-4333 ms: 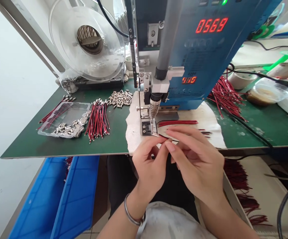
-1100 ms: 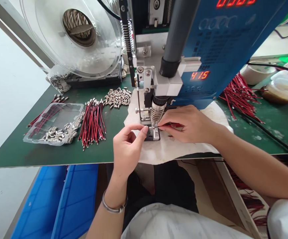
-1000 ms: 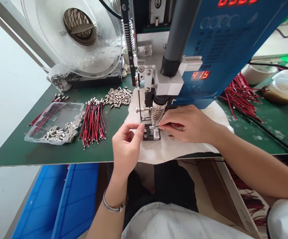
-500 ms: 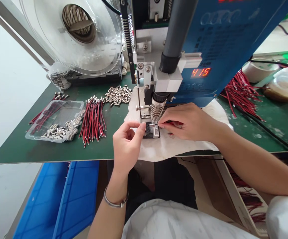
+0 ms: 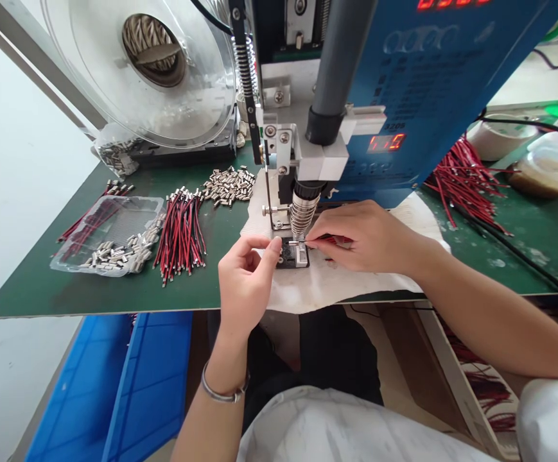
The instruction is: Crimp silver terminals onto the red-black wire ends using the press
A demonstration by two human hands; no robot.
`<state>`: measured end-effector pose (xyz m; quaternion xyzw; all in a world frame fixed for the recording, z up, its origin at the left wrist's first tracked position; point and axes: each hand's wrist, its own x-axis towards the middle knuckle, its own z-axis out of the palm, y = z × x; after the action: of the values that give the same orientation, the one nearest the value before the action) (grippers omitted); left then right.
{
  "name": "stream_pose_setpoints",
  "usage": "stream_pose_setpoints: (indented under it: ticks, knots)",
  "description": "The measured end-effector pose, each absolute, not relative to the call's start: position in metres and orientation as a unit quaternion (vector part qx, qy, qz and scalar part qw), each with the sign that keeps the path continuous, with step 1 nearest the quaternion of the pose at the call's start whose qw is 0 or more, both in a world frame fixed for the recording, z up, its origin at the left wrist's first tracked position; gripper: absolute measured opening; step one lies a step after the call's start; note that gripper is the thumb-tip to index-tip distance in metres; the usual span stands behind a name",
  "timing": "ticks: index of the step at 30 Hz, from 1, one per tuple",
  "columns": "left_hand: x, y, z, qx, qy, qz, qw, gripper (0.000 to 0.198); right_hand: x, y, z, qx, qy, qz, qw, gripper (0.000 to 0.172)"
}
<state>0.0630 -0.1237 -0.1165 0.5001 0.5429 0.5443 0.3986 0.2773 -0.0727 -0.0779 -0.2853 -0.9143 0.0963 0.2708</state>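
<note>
My right hand (image 5: 370, 237) pinches red and black wires (image 5: 334, 240), whose tips reach a small silvery metal part (image 5: 296, 243) under the coiled nozzle (image 5: 304, 215) of the blue machine (image 5: 418, 83). Just left of that part, my left hand (image 5: 247, 276) has thumb and forefinger pressed together at the edge of the black fixture (image 5: 288, 258); anything between those fingertips is too small to make out. A white cloth (image 5: 317, 289) lies beneath the fixture and both hands.
Left on the green table (image 5: 33, 263) are a clear tray (image 5: 110, 271) of metal parts, a wire bundle (image 5: 180, 237) and a pile of metal parts (image 5: 229, 186). More wires (image 5: 471, 179) and a black cable (image 5: 514, 247) lie right. Blue bins (image 5: 148, 378) stand below.
The view has shifted very slightly. Both hands hold the same pose at the fixture, and the machine's red display digits look different.
</note>
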Motion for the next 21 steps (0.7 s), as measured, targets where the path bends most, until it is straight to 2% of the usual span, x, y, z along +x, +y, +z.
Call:
stream_pose_setpoints:
  ticks: [21]
  knots:
    - [0.0639,-0.1233,-0.1168,0.513,0.546,0.543,0.379,0.025,0.2773,-0.0731,-0.0784,-0.273,-0.916,0.075,0.283,0.012]
